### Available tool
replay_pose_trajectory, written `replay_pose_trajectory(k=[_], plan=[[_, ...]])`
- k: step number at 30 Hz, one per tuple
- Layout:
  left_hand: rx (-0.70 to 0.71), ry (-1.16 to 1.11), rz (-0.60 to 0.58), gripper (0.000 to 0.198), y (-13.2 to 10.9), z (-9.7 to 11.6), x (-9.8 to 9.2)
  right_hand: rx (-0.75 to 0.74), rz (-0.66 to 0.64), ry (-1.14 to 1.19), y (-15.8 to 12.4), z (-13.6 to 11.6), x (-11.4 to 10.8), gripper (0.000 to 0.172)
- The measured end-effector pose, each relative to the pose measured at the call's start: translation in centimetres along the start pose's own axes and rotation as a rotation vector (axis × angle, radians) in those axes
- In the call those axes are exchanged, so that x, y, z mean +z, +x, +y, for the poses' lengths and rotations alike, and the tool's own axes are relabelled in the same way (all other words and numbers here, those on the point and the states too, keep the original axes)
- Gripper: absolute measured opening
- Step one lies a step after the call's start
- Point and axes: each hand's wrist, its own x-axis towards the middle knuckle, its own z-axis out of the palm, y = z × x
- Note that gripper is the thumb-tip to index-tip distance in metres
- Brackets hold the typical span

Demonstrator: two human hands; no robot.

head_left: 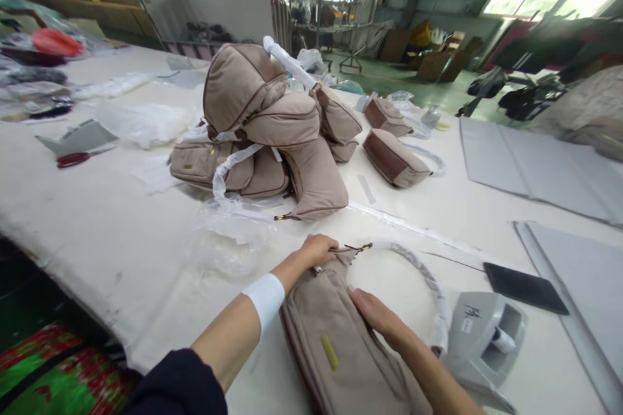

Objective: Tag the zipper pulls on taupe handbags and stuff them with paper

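Left hand [321, 250]: bent over the upper end of the near bag [331, 337], grasping it; a white band [267, 298] circles the forearm behind.
Right hand [374, 310]: laid against the bag's right side, fingers partly out of sight; whether they grip, I cannot tell.
Near bag: beige, on the table [160, 266], between the hands and running back toward the person; a yellowish tag [329, 353] shows on its face.
Strap [428, 272]: wrapped in white, arcing from a clip [363, 247] just right of the left hand, around beyond the right hand.
Grey holder [479, 331]: right of the right hand, near the strap's lower end, a white roll [504, 340] inside.
Black slab [525, 287]: flat, farther right, past the holder.
Clear plastic [233, 233]: crumpled, ahead and left of the left hand.
Bag pile [272, 123]: beyond both hands, beige bags heaped together.
Small bag [396, 159]: ahead of the right hand, apart from the pile.
Red scissors [73, 160]: well left of the left hand.
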Motion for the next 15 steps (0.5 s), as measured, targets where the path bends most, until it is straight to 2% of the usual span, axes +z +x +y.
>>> replay_pose_trajectory(k=[3,6,8,11,15], plan=[[0.013,0.112,0.056,0.014,0.6,1.3,-2.1,-0.113,0.056,0.035,-2.4,-2.4,-0.2,0.042],[0.022,0.192,0.122,0.026,-0.3,3.1,-2.3,-0.144,0.157,0.016,-3.7,-2.4,0.7,0.042],[0.04,0.216,0.108,0.028,-1.2,4.5,-1.1,-0.086,0.201,-0.013,-4.2,-1.3,1.4,0.042],[0.046,0.238,0.033,0.023,-2.4,6.4,2.1,-0.081,0.135,-0.064,-5.4,0.6,2.3,0.039],[-0.035,0.272,-0.024,0.017,-2.3,7.2,5.8,-0.066,0.129,-0.184,-7.1,1.9,3.5,0.038]])
